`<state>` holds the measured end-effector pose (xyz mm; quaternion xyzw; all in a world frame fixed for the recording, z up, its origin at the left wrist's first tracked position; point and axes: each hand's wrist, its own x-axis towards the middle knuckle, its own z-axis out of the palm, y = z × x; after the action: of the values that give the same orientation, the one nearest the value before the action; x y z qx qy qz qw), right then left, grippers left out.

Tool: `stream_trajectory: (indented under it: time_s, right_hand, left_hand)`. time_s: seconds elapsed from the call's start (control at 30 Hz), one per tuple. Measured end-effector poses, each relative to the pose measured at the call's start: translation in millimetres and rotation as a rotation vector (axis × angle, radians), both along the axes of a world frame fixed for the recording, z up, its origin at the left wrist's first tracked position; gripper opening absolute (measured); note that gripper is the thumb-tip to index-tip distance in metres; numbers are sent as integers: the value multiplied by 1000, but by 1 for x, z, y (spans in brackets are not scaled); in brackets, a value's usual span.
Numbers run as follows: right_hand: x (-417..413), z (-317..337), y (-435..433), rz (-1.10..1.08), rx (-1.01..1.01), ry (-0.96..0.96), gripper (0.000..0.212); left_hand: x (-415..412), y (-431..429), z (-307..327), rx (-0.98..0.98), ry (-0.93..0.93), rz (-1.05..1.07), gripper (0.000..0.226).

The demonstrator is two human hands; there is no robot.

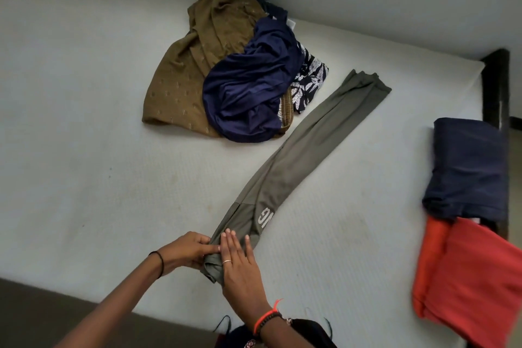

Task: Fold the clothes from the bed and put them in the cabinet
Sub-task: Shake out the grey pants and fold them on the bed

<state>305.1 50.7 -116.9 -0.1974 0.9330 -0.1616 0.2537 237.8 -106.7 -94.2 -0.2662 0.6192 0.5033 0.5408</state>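
My grey-green pants (299, 150) lie long, near end bunched. Messy pile (226, 70) far; folded blue cloth (466, 169) & red cloth (469, 277) on right.

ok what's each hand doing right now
Left hand: pinches the end of the trousers.
Right hand: open, pressing flat on the trousers.

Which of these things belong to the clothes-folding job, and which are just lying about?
Job: grey-green trousers, held by left hand and pressed by right hand; brown garment, navy garment and floral cloth in the unfolded pile; folded navy garment, folded red garment.
Just there: mattress, dark bedpost.
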Motion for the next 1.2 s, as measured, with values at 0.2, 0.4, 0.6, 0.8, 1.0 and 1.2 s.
stream_trajectory:
  time_s: [0.2, 0.4, 0.6, 0.8, 1.0, 1.2]
  right_hand:
    - [69, -11, 12, 1, -45, -218, 89]
    - [48, 37, 24, 95, -171, -398, 64]
    - [-57, 71, 84, -325, -448, -879, 12]
    - [-181, 46, 140, -424, -504, -832, 27]
    - [-228, -11, 148, -573, -116, -299, 40]
    - [-119, -12, 84, -303, 77, 1, 75]
  left_hand:
    - [43, 4, 8, 93, -214, -175, 19]
    - [20, -12, -2, -113, 66, -350, 23]
    - [-27, -3, -30, -221, 282, -50, 26]
    - [-34, 35, -47, -234, 301, -29, 28]
    - [-30, 61, -61, -216, 310, -39, 26]
    - [-30, 67, -68, -221, 291, -41, 27]
